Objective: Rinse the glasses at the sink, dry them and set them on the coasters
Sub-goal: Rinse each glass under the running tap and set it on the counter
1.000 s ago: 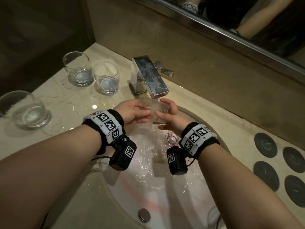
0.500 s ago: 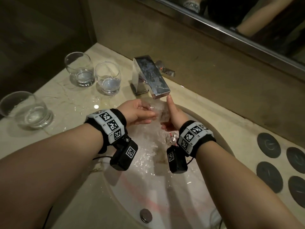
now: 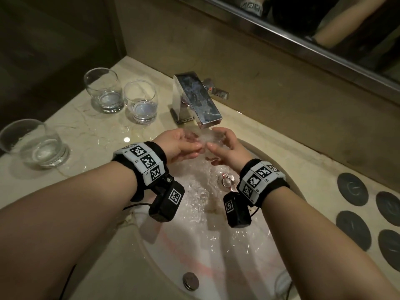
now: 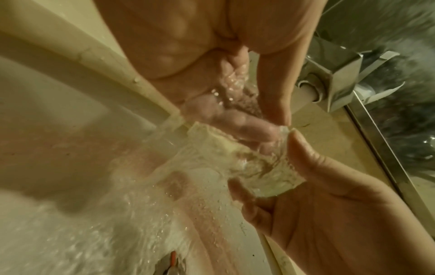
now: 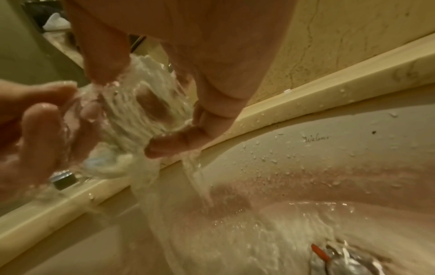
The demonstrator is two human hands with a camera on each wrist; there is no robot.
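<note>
A clear tumbler (image 3: 206,137) lies tilted under the running chrome tap (image 3: 197,100), over the white basin (image 3: 194,245). My left hand (image 3: 190,144) grips its mouth end, and in the left wrist view the fingers (image 4: 235,122) seem to reach inside the tumbler (image 4: 259,163). My right hand (image 3: 218,141) curls round its thick base, thumb and fingers on the tumbler (image 5: 141,115). Water pours over both hands. Three more tumblers (image 3: 104,92) (image 3: 140,101) (image 3: 36,144) stand on the counter at left. Several dark round coasters (image 3: 352,189) lie on the counter at right.
The marble counter (image 3: 86,131) is wet near the tap. A metal drain (image 3: 227,180) sits under my right wrist and a round plug button (image 3: 190,280) near the basin's front rim. A wall and mirror frame (image 3: 324,46) rise close behind the tap.
The right hand went from fingers pointing up flat against the tumbler to curling round its base. The tumbler has turned in the stream. The left hand stays on it.
</note>
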